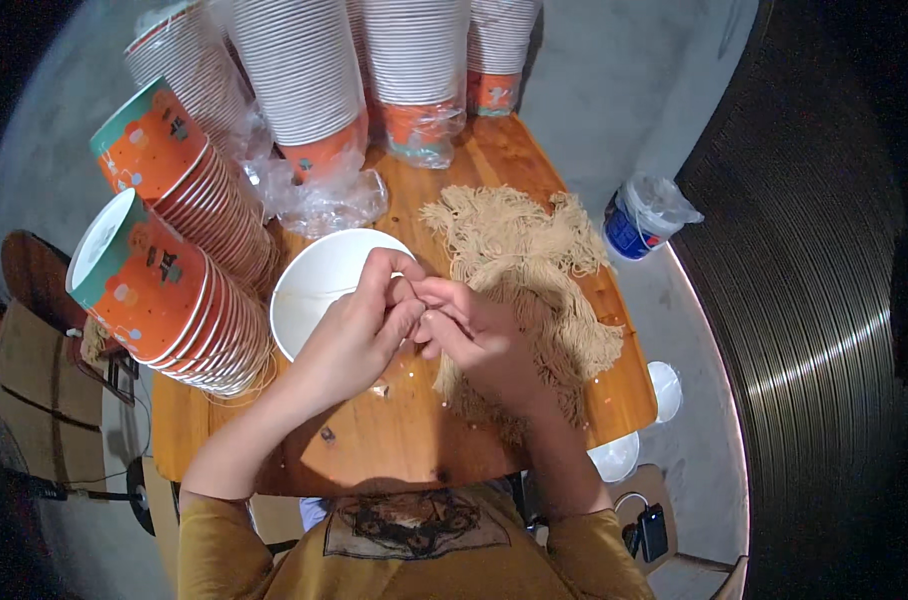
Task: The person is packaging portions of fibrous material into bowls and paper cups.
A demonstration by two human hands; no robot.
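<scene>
Wooden table (374,440): empty paper bowl (324,285) near centre; heap of dried noodles (534,290) right of bowl; lying stacks of paper bowls (184,290) left of bowl; upright bagged stacks (374,70) behind bowl; lidded plastic container (639,220) off the table's right edge.

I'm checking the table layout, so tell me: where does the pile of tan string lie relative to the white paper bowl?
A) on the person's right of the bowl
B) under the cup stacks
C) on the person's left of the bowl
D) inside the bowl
A: the pile of tan string lies on the wooden table to the right of the white paper bowl, outside it.
</scene>
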